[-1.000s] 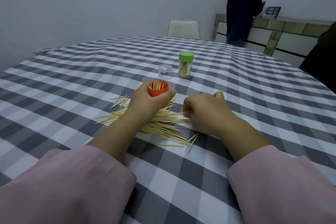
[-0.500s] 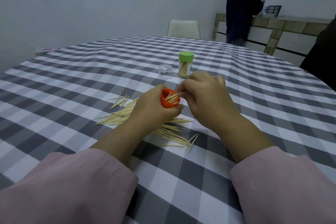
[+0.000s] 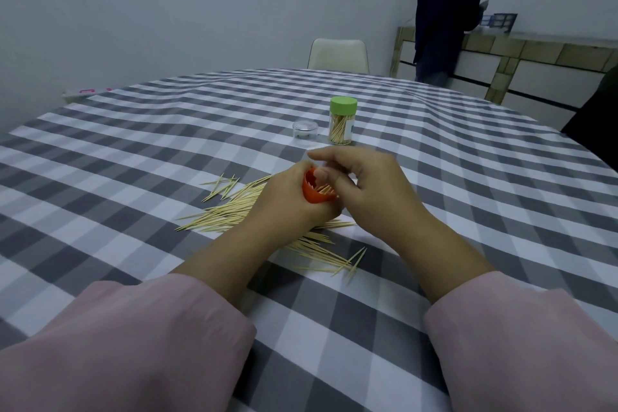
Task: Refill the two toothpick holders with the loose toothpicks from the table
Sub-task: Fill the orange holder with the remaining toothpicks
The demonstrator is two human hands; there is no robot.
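My left hand [image 3: 287, 207] grips a small orange toothpick holder [image 3: 314, 198], tilted with its mouth toward my right hand. Several toothpicks show inside it. My right hand [image 3: 374, 191] is at the holder's mouth, thumb tip in the opening and index finger stretched out above it, with no toothpick visibly pinched. A pile of loose toothpicks [image 3: 227, 214] lies on the checked tablecloth [image 3: 133, 160], under and on both sides of my left wrist. Farther back stands a clear holder with a green lid [image 3: 341, 122], holding toothpicks.
A small clear plastic cap [image 3: 305, 133] sits just left of the green-lidded holder. A white chair [image 3: 337, 53] stands at the table's far edge. A person in dark clothes [image 3: 441, 20] stands at a sideboard [image 3: 535, 53] at the back right.
My right hand came up from the pile to the orange holder's mouth with toothpicks, and its index finger has since straightened. My left hand tilted the holder toward it.
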